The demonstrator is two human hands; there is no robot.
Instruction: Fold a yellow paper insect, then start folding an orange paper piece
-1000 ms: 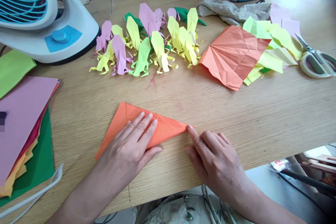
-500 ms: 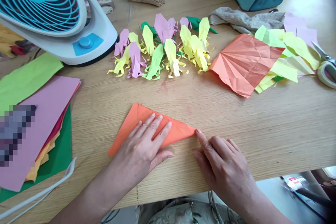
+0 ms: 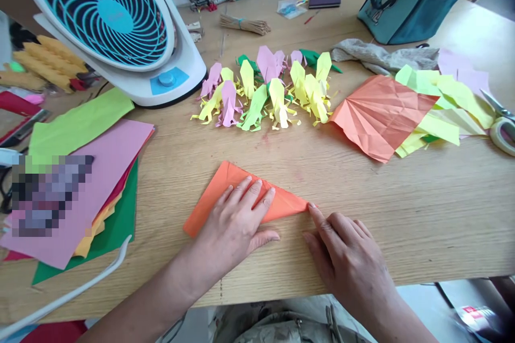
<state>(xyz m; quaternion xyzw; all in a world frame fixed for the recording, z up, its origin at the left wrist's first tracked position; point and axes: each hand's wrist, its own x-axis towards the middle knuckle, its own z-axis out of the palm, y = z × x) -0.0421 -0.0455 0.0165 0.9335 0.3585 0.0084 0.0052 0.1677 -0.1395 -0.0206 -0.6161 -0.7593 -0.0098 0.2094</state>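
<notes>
Clock: centred on the folded orange sheet (image 3: 215,195), 12 pointing away from the person.
Folded orange sheet: flat on the wooden table (image 3: 442,214) near its closest edge, narrowing to a pointed corner at 3 o'clock.
Left hand (image 3: 237,222): reaches in from 7 o'clock and lies palm down on the sheet, fingers slightly spread, thumb out to the side.
Right hand (image 3: 346,244): at 4 o'clock, index fingertip at the pointed corner, other fingers bent, thumb apart from the index finger.
Both hands: apart from each other, neither clamped on anything.
Paper figures (image 3: 277,96): crowded together at 12 o'clock, yellow, pink and green, with thin cut strips at the ends.
Stick bundle (image 3: 249,25): beyond the figures, also at 12.
Bag (image 3: 418,0): teal, upright at 1 o'clock.
Creased orange sheet (image 3: 382,118): 2 o'clock, overlapping pale paper scraps (image 3: 438,123).
Scissors (image 3: 502,131): between 2 and 3, beside the scraps.
Coloured stack (image 3: 115,155): 9 o'clock, pink above green; an item on it is blurred.
Fan (image 3: 115,16): 11 o'clock, white and blue.
</notes>
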